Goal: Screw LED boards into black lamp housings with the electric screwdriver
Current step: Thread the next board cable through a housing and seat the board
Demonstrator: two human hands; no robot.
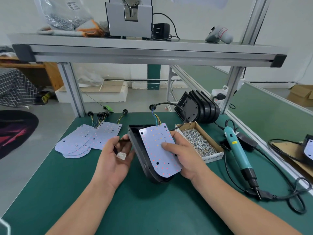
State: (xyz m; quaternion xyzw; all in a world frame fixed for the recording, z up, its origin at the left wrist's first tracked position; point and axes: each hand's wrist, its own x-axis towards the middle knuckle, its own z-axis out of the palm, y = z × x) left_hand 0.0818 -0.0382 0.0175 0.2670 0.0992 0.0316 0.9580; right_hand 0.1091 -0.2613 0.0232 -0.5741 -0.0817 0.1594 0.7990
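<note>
Green matting covers the table (152,209), and we place everything by the black lamp housing (139,150) held over its middle.

Well to the left of the housing, and a little further back, a fanned pile of loose LED boards (81,141) lies flat on the table, their wired ends pointing away from us.

Just left of the housing we see the left hand (115,160), palm up with its fingers curled. It holds a white connector (121,156) against the palm, and a dark lead (124,140) runs from the fingertips to the housing's left wall.

The housing itself is tilted, open face up and rounded end toward us. An LED board (157,156) lies in it, with coloured wires rising from its far edge.

On the housing's right side is the right hand (186,156). It grips the housing, fingers wrapped behind it and the thumb (166,146) pressed flat on the board's face.

Just right of the housing and touching the back of that hand, a cardboard box of screws (199,141) sits on the table. Behind the box, a stack of housings (198,109) stands on edge.

Further right of the housing, beyond the box, the teal electric screwdriver (237,150) lies on the table, apart from both hands.
</note>
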